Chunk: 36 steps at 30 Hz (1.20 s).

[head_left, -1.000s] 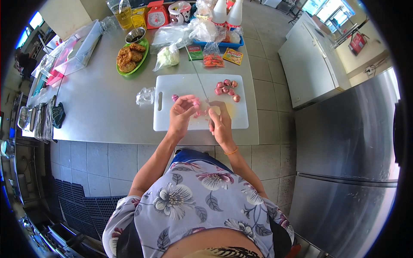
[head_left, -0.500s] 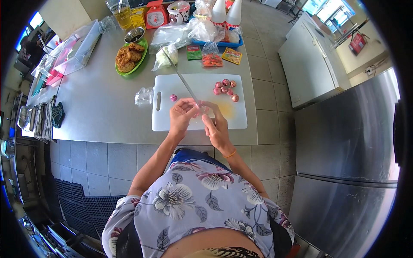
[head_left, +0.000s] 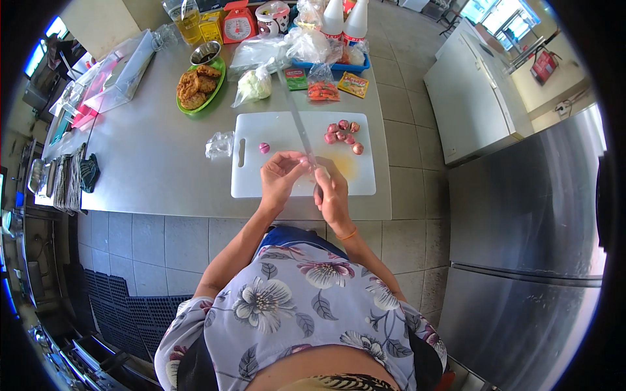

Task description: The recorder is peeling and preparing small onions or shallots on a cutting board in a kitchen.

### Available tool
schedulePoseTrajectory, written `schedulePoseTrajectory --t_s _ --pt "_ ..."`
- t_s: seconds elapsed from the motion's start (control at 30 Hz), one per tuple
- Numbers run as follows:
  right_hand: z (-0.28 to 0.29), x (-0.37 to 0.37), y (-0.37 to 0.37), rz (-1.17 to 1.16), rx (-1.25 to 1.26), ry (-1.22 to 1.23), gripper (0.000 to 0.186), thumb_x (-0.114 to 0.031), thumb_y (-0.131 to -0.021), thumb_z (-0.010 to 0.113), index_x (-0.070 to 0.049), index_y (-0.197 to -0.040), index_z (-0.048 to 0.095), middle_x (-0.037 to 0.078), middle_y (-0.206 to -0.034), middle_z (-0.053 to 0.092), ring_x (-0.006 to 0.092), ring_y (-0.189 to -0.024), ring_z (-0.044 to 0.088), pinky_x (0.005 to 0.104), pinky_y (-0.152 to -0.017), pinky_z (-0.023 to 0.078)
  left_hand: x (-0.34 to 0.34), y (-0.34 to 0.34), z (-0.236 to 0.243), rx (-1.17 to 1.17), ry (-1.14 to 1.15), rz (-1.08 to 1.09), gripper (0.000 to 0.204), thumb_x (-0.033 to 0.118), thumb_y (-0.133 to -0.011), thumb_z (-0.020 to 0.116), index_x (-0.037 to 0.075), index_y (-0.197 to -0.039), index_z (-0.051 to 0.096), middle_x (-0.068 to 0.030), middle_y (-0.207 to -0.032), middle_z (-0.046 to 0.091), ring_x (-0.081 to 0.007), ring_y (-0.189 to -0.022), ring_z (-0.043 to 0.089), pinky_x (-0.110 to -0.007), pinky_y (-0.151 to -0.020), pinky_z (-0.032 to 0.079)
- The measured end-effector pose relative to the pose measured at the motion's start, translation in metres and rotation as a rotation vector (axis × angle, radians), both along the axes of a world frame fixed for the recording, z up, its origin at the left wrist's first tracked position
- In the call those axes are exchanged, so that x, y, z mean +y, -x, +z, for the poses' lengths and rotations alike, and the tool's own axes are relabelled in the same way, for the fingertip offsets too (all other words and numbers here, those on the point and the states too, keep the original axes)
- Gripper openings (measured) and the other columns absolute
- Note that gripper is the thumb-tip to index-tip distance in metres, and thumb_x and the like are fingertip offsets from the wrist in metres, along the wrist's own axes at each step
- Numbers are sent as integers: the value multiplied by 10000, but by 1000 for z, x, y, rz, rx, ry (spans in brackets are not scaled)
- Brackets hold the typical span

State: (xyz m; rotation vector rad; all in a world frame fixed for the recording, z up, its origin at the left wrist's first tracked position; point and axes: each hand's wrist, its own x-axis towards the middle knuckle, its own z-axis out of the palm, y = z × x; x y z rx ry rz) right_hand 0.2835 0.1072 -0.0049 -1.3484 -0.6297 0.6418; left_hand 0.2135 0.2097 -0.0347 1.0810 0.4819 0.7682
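Over the white cutting board [head_left: 261, 182], my right hand [head_left: 332, 194] is closed around the handle of a long knife [head_left: 297, 116]. The blade points away from me, toward the far side of the table. My left hand [head_left: 280, 179] pinches a small pinkish shallot [head_left: 304, 160] close to the base of the blade, mostly hidden by the fingers. One purple peeled shallot [head_left: 264, 148] lies alone on the board's left part. At the upper right of the board sits a cluster of several reddish shallots [head_left: 340, 135]. A yellowish wet stain [head_left: 345, 166] shows beside my right hand.
Left of the board lies a crumpled plastic bag [head_left: 220, 144]. Farther back are a green plate [head_left: 216, 91] of fried food, a bagged pale vegetable [head_left: 253, 86], bagged red chillies [head_left: 323, 90] and seasoning packets [head_left: 353, 85]. A steel fridge [head_left: 521, 195] stands to the right.
The knife blade has swung to the right and now points more directly away from me. My right hand has turned with it; my left hand stays nearly in place, still pinching the shallot.
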Motion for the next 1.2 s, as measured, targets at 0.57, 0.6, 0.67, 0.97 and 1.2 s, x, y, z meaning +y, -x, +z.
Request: schedulePoseTrajectory --t_s 0.57,0.6,0.67,0.97,1.2 --pt "3 -8 -15 222 667 -81 324 -409 -911 409 -96 -850 471 26 -425 379 111 -301 317 231 -321 290 8 7 -15 68 -20 -61 225 66 -843 605 -8 -1056 603 -90 -922 650 -140 -785 621 -289 -737 509" --pt "5 -8 -14 222 668 -82 324 -409 -911 409 -96 -850 471 26 -425 379 111 -301 317 231 -321 290 7 7 -13 69 -21 -61 225 66 -843 605 -8 -1056 603 -90 -922 650 -140 -785 621 -289 -737 509" --pt "8 -6 -11 210 678 -36 377 -426 -887 431 -59 -838 502 23 -426 372 117 -310 312 242 -337 281 4 5 -7 50 -21 -27 242 96 -834 627 -16 -1049 611 -74 -880 656 -139 -730 625 -289 -696 515" --pt "2 -3 -12 93 235 144 322 -333 -920 419 -50 -950 569 15 -471 434 68 -344 376 204 -333 308 14 10 -16 -32 30 -19 308 108 -850 607 13 -1137 547 -87 -1025 627 -132 -889 602 -274 -725 495" --pt "-2 4 -17 87 106 166 294 -273 -907 474 -8 -1012 542 27 -628 549 67 -409 430 211 -371 338 17 11 -14 -61 107 -72 277 100 -855 595 24 -1118 557 -85 -1010 627 -145 -899 602 -290 -781 476"
